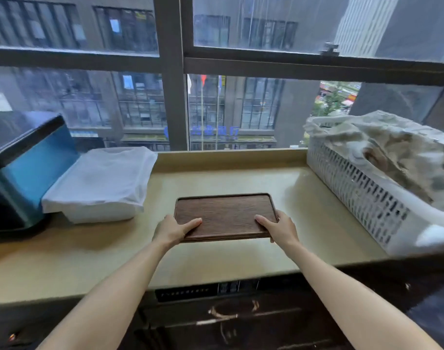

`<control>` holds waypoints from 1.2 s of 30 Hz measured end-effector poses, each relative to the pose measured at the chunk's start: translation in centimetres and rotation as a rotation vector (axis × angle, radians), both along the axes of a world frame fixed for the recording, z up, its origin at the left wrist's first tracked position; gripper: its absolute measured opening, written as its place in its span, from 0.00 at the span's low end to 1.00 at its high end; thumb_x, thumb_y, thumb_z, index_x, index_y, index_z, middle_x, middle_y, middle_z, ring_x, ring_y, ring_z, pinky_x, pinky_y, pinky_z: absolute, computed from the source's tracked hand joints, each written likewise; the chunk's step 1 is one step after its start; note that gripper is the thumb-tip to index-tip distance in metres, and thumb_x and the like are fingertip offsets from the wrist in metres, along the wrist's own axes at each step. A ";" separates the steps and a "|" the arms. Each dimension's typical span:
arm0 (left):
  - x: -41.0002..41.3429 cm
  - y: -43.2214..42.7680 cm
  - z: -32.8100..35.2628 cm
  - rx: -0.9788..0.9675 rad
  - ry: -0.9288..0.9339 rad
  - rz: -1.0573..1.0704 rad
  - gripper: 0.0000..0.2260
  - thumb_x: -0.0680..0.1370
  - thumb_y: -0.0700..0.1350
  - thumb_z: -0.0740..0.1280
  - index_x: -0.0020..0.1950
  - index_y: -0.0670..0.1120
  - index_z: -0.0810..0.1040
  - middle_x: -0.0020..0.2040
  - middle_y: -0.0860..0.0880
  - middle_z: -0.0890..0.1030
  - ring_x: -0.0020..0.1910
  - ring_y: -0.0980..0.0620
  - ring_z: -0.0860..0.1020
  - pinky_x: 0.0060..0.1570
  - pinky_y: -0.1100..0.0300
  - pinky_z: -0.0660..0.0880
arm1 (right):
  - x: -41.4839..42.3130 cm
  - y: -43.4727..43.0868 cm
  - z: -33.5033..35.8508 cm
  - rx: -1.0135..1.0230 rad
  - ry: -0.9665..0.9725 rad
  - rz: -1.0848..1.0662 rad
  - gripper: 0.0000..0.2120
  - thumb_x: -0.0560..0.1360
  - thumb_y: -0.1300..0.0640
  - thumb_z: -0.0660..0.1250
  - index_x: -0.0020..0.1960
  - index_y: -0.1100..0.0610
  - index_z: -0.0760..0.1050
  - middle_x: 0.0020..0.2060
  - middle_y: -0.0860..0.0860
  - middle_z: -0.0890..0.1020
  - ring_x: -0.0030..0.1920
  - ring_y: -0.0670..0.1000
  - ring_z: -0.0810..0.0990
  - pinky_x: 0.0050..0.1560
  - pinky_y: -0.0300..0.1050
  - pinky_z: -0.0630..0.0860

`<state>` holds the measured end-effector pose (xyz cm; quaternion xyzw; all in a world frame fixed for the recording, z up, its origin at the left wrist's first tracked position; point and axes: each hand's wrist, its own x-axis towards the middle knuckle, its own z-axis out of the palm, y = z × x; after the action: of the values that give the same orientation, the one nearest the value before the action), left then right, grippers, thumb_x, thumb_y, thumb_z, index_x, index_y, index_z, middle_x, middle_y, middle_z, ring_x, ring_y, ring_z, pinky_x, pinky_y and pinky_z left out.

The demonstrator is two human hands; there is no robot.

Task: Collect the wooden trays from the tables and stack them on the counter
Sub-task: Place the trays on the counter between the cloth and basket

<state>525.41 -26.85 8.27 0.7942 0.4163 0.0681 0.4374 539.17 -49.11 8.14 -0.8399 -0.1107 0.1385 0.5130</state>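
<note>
Hands: left hand (174, 229), right hand (279, 228) grip wooden tray (226, 215) | writing: unreadable

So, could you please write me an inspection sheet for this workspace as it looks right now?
Surface: beige counter below a window, glossy, bare in the middle.
Job's things: one wooden tray, empty, on or just above the counter; cannot tell which.
Clutter: white cloth-covered container at left beside a blue box; white perforated basket of crumpled cloths at right.
Grippers: left hand and right hand grip the tray's near corners.
Cables: nothing seen.
Surroundings: window facing buildings; dark cabinet below.
</note>
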 end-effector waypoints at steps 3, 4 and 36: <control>5.5 1.3 0.0 0.002 0.030 0.047 0.34 0.66 0.63 0.72 0.58 0.38 0.72 0.56 0.41 0.79 0.54 0.42 0.77 0.50 0.53 0.73 | 6.2 2.0 0.0 0.002 0.005 0.032 0.17 0.71 0.50 0.71 0.54 0.59 0.75 0.42 0.52 0.78 0.30 0.47 0.72 0.16 0.29 0.64; 6.9 1.7 -0.1 0.000 0.043 0.063 0.35 0.66 0.63 0.71 0.59 0.37 0.71 0.57 0.41 0.78 0.55 0.42 0.77 0.52 0.52 0.73 | 7.9 2.6 -0.1 -0.001 0.017 0.039 0.16 0.71 0.50 0.71 0.53 0.58 0.74 0.42 0.52 0.77 0.30 0.47 0.72 0.16 0.29 0.65; 25.4 16.0 -3.6 0.064 0.274 0.010 0.34 0.69 0.65 0.67 0.59 0.38 0.70 0.58 0.41 0.78 0.58 0.42 0.75 0.53 0.54 0.72 | 26.5 17.4 -4.4 -0.161 0.121 0.032 0.19 0.71 0.48 0.70 0.57 0.58 0.77 0.53 0.54 0.83 0.49 0.53 0.79 0.47 0.44 0.73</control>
<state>550.78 -10.86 4.65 0.8074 0.4738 -0.0254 0.3505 565.70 -31.74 3.72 -0.8666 -0.0817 0.2056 0.4472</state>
